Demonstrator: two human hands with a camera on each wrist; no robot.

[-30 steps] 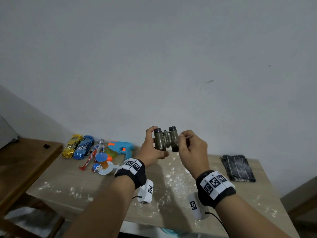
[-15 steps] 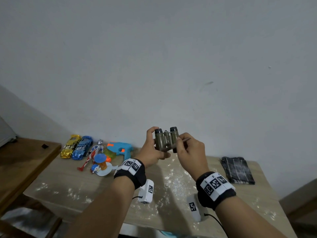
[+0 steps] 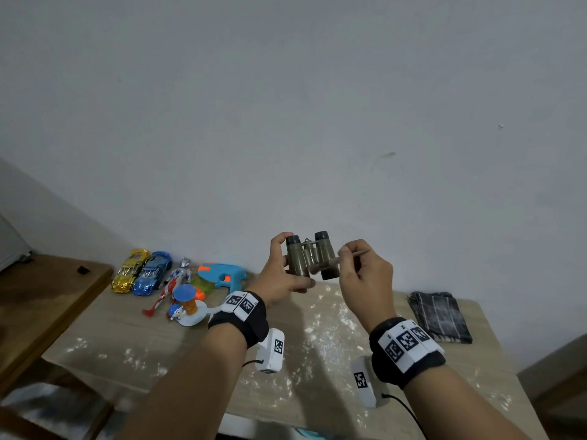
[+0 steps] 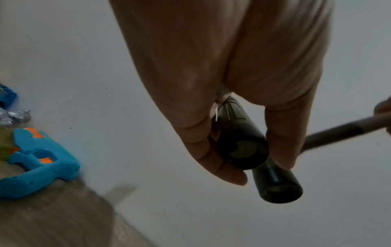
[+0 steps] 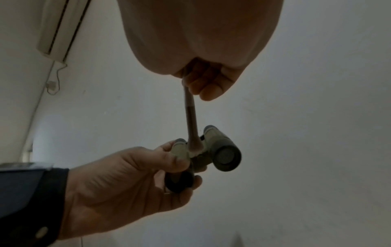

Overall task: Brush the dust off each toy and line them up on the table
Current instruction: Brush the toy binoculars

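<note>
Olive toy binoculars (image 3: 309, 257) (image 5: 213, 150) (image 4: 243, 147) are held up above the table, in front of the wall. My left hand (image 3: 281, 274) grips their left barrel, thumb on top and fingers underneath. My right hand (image 3: 362, 274) pinches a thin brush (image 3: 330, 263) (image 5: 191, 127) (image 4: 342, 132); its tip lies across the binoculars' middle, between the two barrels. At the table's back left lie a gold car (image 3: 130, 269), a blue car (image 3: 152, 273), a red-and-silver figure (image 3: 171, 285), a blue water gun (image 3: 222, 276) (image 4: 36, 160) and a small blue cat toy (image 3: 184, 308).
The wooden table (image 3: 127, 331) carries patches of white dust (image 3: 320, 322) around its middle. A folded checked cloth (image 3: 440, 315) lies at the back right. A darker wooden surface (image 3: 38, 300) adjoins the table on the left. An air conditioner (image 5: 61, 28) hangs on the wall.
The brush tip has moved from the right barrel's side down across the binoculars' middle. Both hands keep the binoculars at about the same height.
</note>
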